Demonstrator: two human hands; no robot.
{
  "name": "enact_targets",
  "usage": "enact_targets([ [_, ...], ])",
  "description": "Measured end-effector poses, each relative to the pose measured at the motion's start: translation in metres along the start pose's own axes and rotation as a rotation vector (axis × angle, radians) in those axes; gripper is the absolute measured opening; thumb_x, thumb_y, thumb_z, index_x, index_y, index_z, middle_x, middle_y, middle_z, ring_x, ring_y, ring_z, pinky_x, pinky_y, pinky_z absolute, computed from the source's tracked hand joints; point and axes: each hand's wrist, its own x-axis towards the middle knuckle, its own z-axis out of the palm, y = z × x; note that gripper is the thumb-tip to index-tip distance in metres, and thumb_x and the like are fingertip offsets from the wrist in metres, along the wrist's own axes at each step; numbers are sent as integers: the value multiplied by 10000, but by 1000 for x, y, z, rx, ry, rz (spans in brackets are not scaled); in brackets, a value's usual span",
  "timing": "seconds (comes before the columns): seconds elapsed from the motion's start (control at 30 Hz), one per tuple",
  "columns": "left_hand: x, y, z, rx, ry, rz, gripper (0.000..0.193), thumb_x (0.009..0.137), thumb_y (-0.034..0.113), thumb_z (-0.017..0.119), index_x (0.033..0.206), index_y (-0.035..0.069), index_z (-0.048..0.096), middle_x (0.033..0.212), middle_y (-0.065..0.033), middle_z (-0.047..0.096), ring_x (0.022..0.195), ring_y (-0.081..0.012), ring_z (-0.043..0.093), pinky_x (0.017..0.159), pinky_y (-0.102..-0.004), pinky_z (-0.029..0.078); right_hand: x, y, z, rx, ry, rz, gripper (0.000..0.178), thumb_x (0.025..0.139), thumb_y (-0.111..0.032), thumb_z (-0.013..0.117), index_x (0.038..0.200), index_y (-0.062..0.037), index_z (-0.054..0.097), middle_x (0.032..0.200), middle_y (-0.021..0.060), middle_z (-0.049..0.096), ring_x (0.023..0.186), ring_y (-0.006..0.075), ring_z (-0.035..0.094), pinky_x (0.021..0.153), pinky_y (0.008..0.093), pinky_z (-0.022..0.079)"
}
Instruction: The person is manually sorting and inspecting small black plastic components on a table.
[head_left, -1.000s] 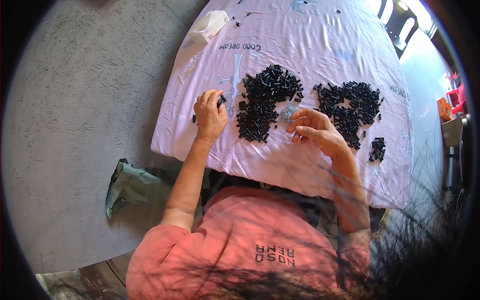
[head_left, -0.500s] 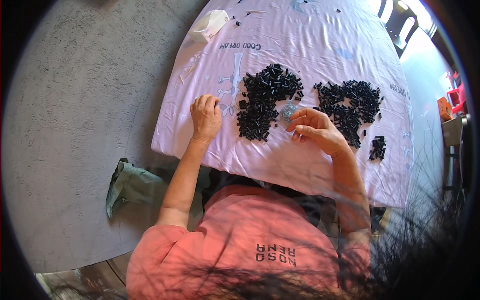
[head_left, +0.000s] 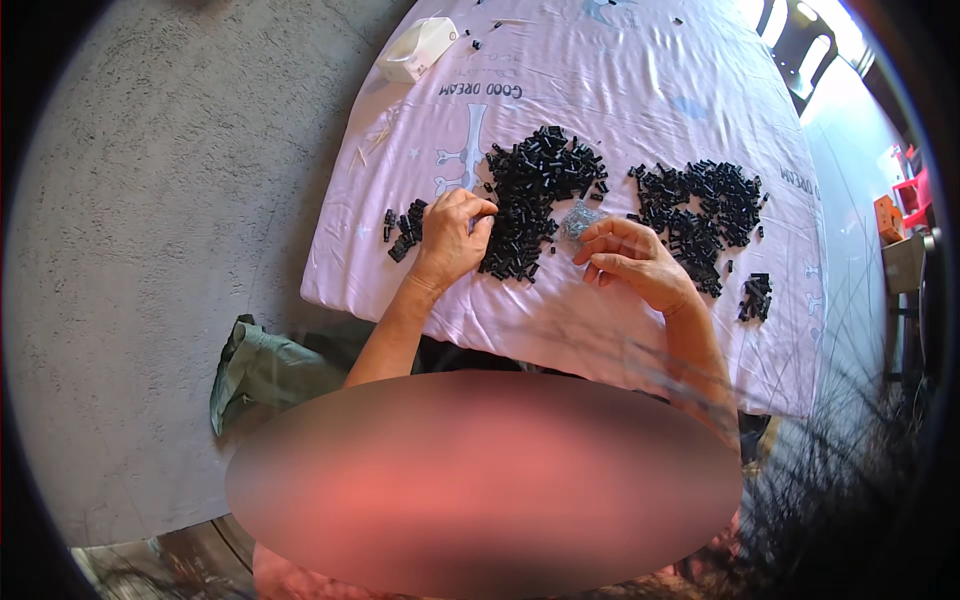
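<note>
Now left hand (head_left: 452, 235) moved right to middle black pile (head_left: 535, 200), fingers curled | right hand (head_left: 630, 260) pinching, content unclear

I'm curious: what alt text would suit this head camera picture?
A person's left hand and right hand pick among piles of small black parts on a pale purple cloth covering a table. A white container sits at the cloth's far corner.

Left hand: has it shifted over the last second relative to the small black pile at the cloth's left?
Yes. The left hand moved right, off the small pile toward the middle heap.
</note>
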Motion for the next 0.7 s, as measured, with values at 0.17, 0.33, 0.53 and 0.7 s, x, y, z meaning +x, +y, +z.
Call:
enact_targets([
  [0.17,7,1,1,-49,-185,-163,151,783,76,699,915,6,717,888,-95,665,789,-221,657,754,-321,531,2,3,-1,-27,-3,-4,291,912,-107,641,1179,-10,579,1023,103,704,822,143,668,750,281,539],
  [0.33,10,6,-1,-149,-215,-243,101,754,147,700,832,85,719,862,-52,662,894,-236,643,834,-387,458,2,1,1,10,-6,-10,264,915,-82,642,1163,-8,592,1009,96,703,825,139,669,745,274,541],
  [0.53,7,15,2,55,-102,47,91,793,50,682,864,1,653,861,-89,655,769,-258,657,689,-339,519,2,1,3,-27,52,7,247,919,-84,649,1151,-13,603,998,88,703,828,135,671,740,263,541],
  [0.7,6,40,2,-7,-39,52,100,824,22,654,921,15,628,842,-111,658,773,-288,656,688,-366,515,4,3,1,-9,102,-46,212,918,-86,662,1113,-11,625,987,75,702,828,125,670,742,258,541],
])
